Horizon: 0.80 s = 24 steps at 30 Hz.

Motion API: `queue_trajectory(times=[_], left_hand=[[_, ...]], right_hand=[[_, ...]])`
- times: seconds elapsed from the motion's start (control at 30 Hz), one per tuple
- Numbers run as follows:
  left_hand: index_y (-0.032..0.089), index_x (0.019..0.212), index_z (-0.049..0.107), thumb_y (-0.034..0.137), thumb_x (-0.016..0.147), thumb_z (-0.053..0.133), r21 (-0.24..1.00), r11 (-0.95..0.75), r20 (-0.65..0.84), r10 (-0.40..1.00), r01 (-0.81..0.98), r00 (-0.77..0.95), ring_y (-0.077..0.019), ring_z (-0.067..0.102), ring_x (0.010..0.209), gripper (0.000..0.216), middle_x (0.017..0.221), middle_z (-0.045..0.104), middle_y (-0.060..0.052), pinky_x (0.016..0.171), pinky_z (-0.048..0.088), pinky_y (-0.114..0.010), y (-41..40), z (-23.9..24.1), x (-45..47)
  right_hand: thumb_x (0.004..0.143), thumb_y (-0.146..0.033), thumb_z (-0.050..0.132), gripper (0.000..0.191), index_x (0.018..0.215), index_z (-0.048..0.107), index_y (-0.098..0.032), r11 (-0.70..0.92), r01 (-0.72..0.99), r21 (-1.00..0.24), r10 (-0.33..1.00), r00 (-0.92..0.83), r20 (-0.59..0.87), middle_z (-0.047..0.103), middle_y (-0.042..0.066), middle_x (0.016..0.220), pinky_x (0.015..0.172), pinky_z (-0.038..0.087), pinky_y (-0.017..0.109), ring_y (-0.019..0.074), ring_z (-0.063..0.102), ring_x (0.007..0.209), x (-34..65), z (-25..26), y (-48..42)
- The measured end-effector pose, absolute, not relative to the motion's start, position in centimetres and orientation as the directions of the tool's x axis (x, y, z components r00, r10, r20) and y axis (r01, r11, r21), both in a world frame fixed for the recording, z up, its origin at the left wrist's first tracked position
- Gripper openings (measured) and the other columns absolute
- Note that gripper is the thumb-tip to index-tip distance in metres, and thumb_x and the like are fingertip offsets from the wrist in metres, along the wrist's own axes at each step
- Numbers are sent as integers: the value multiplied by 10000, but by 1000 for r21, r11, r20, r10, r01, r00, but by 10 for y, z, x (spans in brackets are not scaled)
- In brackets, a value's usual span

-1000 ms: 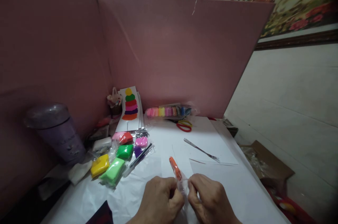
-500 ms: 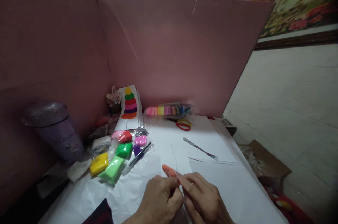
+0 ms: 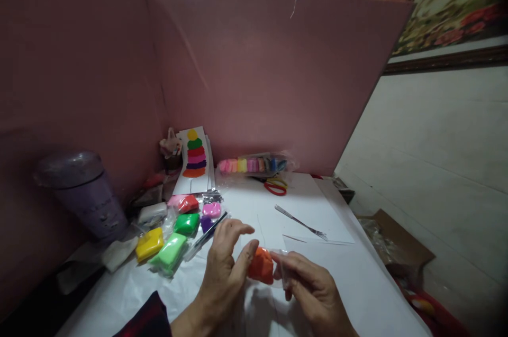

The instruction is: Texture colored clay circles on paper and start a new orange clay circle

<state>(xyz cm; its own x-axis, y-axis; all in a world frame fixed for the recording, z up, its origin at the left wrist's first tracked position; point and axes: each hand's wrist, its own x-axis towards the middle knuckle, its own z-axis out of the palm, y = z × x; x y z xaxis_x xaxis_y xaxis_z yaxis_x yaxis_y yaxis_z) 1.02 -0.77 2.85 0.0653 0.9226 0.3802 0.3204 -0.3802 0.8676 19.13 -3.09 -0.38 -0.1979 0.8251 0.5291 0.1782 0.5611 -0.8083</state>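
My left hand (image 3: 224, 268) pinches a lump of orange clay (image 3: 261, 265) between thumb and fingers, low in the middle of the view. My right hand (image 3: 311, 287) grips the clear plastic wrapper (image 3: 280, 262) on the clay's right side. Both hands hover just above the white paper (image 3: 337, 273) covering the table. Several bagged clay pieces lie to the left: yellow (image 3: 150, 244), light green (image 3: 170, 253), dark green (image 3: 186, 223), pink (image 3: 211, 209) and red (image 3: 188, 203).
A metal fork (image 3: 300, 221) lies on the paper beyond my hands. Red scissors (image 3: 275, 186) and a tray of coloured clay sticks (image 3: 254, 164) sit by the pink board (image 3: 278, 78). A purple cup (image 3: 85, 197) stands at left. A cardboard box (image 3: 400, 247) is off the table's right.
The orange clay has come up from a thin edge-on sliver between my fingers to a broad lump facing me. My left fingers have spread, and both hands have lifted slightly.
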Motion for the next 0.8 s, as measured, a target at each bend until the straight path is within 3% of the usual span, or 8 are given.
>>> queue_trajectory(times=[0.07, 0.17, 0.23, 0.4, 0.63, 0.8], left_hand=[[183, 1015, 625, 400, 830, 573, 940, -278, 254, 957, 200, 138, -211, 571, 953, 289, 1043, 630, -86, 804, 437, -324, -3, 28, 9], [138, 993, 590, 535, 787, 606, 998, 36, -12, 909, -50, 417, -165, 601, 680, 447, 790, 648, -54, 585, 441, -261, -1, 24, 12], [131, 896, 568, 580, 760, 630, 984, 141, -69, 871, -112, 487, -140, 580, 590, 473, 681, 627, -33, 484, 377, -209, -2, 23, 14], [144, 816, 544, 608, 721, 666, 978, 168, -103, 900, -120, 424, -84, 479, 465, 489, 598, 606, -14, 390, 257, -170, -7, 24, 18], [154, 757, 556, 604, 659, 708, 964, 227, -173, 931, -138, 322, -58, 403, 392, 485, 522, 590, 0, 384, 194, -170, -9, 21, 23], [152, 756, 559, 568, 691, 689, 972, 202, -155, 935, -121, 319, -73, 461, 433, 441, 566, 633, -30, 405, 223, -168, -6, 21, 22]], right_hand=[[859, -101, 500, 381, 1135, 704, -267, 529, 127, -839, 844, -187, 504, 607, 13, 734, 511, 492, 230, 118, 548, 577, 192, -5, -30], [835, -104, 523, 371, 1096, 724, -276, 482, 56, -874, 866, -183, 465, 597, 10, 728, 505, 480, 222, 113, 538, 573, 191, -5, -31], [834, -131, 546, 305, 1022, 748, -261, 415, 14, -910, 897, -175, 406, 591, 10, 720, 507, 472, 218, 112, 528, 574, 189, -4, -33], [864, -260, 607, 195, 992, 753, -241, 182, -44, -982, 974, -127, 186, 623, 20, 705, 531, 460, 220, 111, 505, 572, 185, -4, -35], [877, -324, 610, 169, 913, 745, -229, 197, -41, -980, 955, -217, 201, 669, 35, 764, 572, 463, 231, 121, 542, 611, 189, -6, -32], [896, -335, 590, 198, 869, 723, -191, 251, 40, -967, 951, -197, 238, 601, 8, 644, 516, 438, 216, 104, 506, 538, 187, -1, -35]])
